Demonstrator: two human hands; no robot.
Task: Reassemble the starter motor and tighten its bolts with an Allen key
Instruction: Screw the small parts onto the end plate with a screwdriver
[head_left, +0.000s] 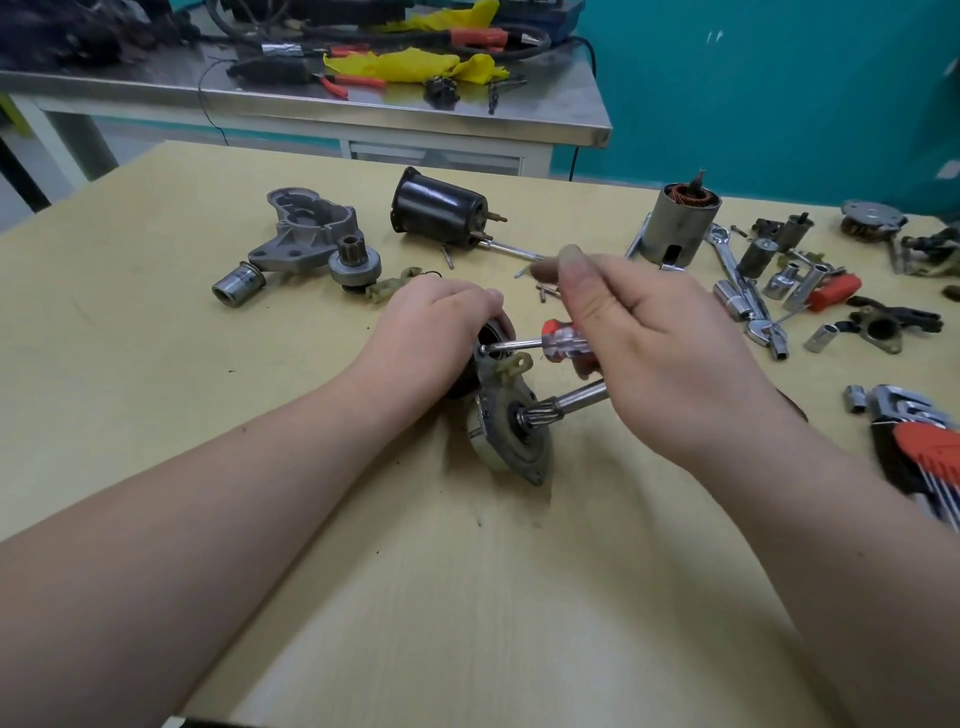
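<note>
My left hand (441, 322) grips the motor (506, 431) on the table (156, 364); my right hand (654, 338) pinches the screwdriver (550, 347), tip at a screw.

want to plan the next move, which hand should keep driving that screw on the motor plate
Right. The right hand already holds the screwdriver, its tip on the screw at the plate. The left hand has its grip on the motor body, steadying it.

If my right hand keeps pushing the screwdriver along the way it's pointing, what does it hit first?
Probably the screw head on the motor assembly; the right hand aims the screwdriver at it, tip seemingly touching already.
</note>
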